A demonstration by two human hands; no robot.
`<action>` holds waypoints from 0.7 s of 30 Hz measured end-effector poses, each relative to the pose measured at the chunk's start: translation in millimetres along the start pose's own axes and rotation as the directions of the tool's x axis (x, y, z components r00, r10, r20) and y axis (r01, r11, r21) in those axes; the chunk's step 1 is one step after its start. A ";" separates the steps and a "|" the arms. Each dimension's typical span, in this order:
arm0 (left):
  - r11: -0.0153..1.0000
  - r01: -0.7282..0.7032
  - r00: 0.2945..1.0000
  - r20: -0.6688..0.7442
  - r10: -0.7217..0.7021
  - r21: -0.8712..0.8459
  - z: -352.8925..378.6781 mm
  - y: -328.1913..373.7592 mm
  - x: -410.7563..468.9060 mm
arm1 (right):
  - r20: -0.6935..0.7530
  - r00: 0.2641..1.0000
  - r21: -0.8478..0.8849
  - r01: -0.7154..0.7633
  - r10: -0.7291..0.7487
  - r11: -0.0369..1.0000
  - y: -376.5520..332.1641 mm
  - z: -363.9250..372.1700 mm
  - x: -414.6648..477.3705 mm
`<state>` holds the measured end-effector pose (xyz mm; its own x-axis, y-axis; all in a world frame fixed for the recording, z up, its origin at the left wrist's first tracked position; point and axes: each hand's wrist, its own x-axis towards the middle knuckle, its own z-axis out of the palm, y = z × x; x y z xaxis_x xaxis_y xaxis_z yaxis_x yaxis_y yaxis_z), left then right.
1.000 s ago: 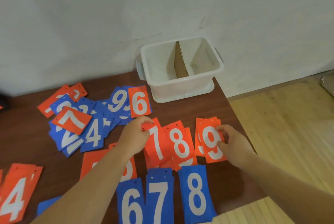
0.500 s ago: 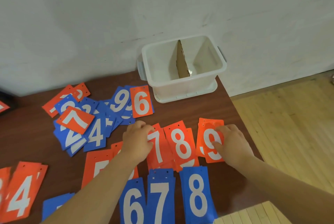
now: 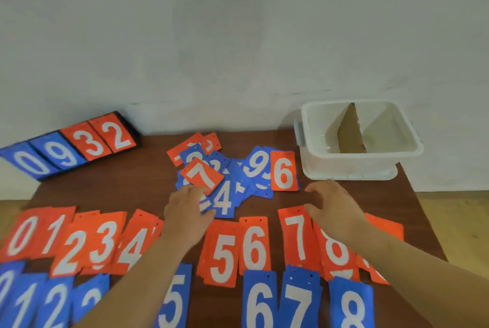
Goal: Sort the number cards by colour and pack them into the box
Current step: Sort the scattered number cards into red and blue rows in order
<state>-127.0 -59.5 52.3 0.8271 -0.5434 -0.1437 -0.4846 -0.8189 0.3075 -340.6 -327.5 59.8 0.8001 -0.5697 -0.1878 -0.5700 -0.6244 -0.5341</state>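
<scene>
On the near table [image 3: 119, 182]: red row [image 3: 225, 251] and blue row [image 3: 262, 301], laid out by number. Mid-table: unsorted pile [image 3: 225, 195], colours mixed. Far right corner: box [image 3: 349, 166], both compartments empty, packing not begun. My left hand [image 3: 188, 211] at the pile's red 7 [image 3: 202, 175], grip unclear; my right hand [image 3: 336, 208] spread, holding nothing.

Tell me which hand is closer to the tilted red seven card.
Left. The left hand reaches the near corner of the tilted red 7 card; the right hand is off to the right, by the red 6 card.
</scene>
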 end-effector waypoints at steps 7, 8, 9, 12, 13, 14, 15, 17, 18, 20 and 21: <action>0.990 0.127 0.991 -0.022 -0.129 -0.055 -19.0 -79.2 21.0 | 0.055 0.998 -0.021 0.015 -0.014 1.000 -63.6 41.5 41.7; 0.988 0.138 0.990 -0.011 -0.139 -0.064 -19.3 -87.2 25.3 | 0.062 0.998 -0.032 0.009 -0.007 0.999 -69.7 45.6 46.5; 0.987 0.143 0.990 0.002 -0.144 -0.070 -19.5 -94.4 30.1 | 0.064 0.998 -0.043 0.001 0.002 0.999 -74.7 49.7 51.2; 0.986 0.144 0.989 0.040 -0.141 -0.083 -19.4 -114.5 50.4 | 0.075 0.995 -0.065 -0.061 0.066 0.996 -87.5 61.1 64.5; 0.986 0.145 0.989 0.053 -0.141 -0.087 -18.9 -120.2 59.0 | 0.071 0.994 -0.070 -0.079 0.084 0.994 -90.6 65.0 69.0; 0.985 0.147 0.988 0.069 -0.141 -0.090 -17.9 -125.2 67.9 | 0.069 0.992 -0.078 -0.101 0.106 0.992 -92.9 69.1 73.5; 0.985 0.147 0.987 0.084 -0.139 -0.094 -16.8 -128.8 76.7 | 0.063 0.990 -0.080 -0.123 0.128 0.989 -94.0 73.6 78.1; 0.983 0.149 0.985 0.107 -0.138 -0.110 -12.3 -132.1 94.7 | 0.040 0.978 -0.092 -0.201 0.205 0.975 -93.4 80.1 87.8; 0.981 0.151 0.983 0.118 -0.137 -0.120 -9.4 -131.2 103.2 | 0.023 0.962 -0.094 -0.268 0.271 0.959 -91.3 82.4 92.7; 0.978 0.144 0.981 0.149 -0.122 -0.152 -1.8 -123.8 117.8 | -0.018 0.921 -0.072 -0.390 0.390 0.918 -84.2 86.5 101.4; 0.977 0.133 0.981 0.164 -0.106 -0.164 2.7 -118.1 123.8 | -0.033 0.904 -0.058 -0.428 0.427 0.902 -79.4 89.5 105.7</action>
<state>31.9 -30.5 -4.4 0.8157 -0.4767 -0.3277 -0.3171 -0.8422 0.4360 -194.0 -290.2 8.5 0.4739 -0.7990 -0.3701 -0.8672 -0.3504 -0.3538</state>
